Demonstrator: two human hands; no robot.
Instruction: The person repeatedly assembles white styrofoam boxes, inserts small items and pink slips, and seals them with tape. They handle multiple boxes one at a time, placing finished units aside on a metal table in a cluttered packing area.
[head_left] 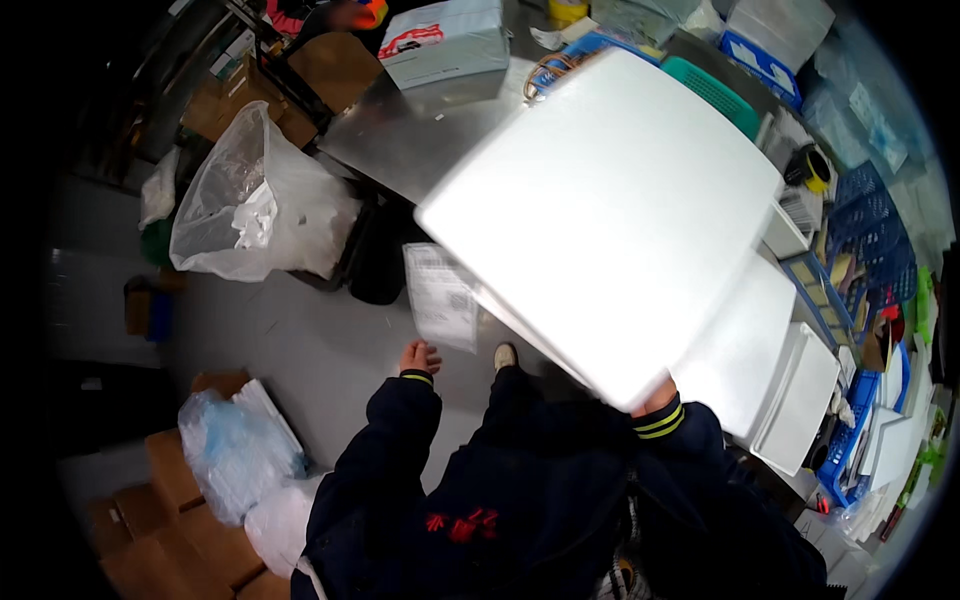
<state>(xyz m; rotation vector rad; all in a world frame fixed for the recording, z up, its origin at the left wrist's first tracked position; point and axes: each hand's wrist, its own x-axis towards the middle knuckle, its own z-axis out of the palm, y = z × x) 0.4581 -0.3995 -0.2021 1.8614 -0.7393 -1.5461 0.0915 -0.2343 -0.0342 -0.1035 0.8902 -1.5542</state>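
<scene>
A large white box (610, 220) with a smooth, flat top stands tilted in front of me and covers part of the metal table. My right hand (658, 396) grips its near corner, the fingers mostly hidden beneath. Out to the left, my left hand (421, 356) has curled fingers at the lower edge of a white printed label sheet (442, 300). The sheet appears pinched there, though motion blur hides the exact contact. Its right edge comes close to the side of the box.
A clear bag-lined bin (265, 200) stands left of the metal table (390, 140). A wrapped grey parcel (445, 45) lies at the back. White trays (790, 400), blue baskets (855, 440) and tape (815, 170) crowd the right. Cartons (215, 540) and plastic bags (235, 450) sit lower left.
</scene>
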